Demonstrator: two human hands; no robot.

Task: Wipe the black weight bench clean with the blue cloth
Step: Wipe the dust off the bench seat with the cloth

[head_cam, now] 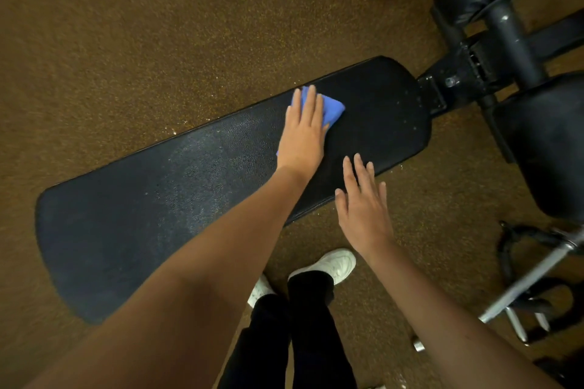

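The long black weight bench pad (158,199) runs diagonally from lower left to upper right. My left hand (303,133) lies flat on the blue cloth (331,109) and presses it onto the pad near its far edge, toward the narrow end. The cloth shows past my fingers and thumb. My right hand (363,208) hovers with fingers spread over the near edge of the pad and holds nothing. The pad's middle looks greyish and streaked; the part beside the cloth looks darker.
Black padded rollers (543,142) and the bench's metal frame (458,79) stand at the upper right. A metal bar with cable handles (537,275) lies at the right. My white shoes (335,265) stand on the brown speckled floor (126,41) beside the bench.
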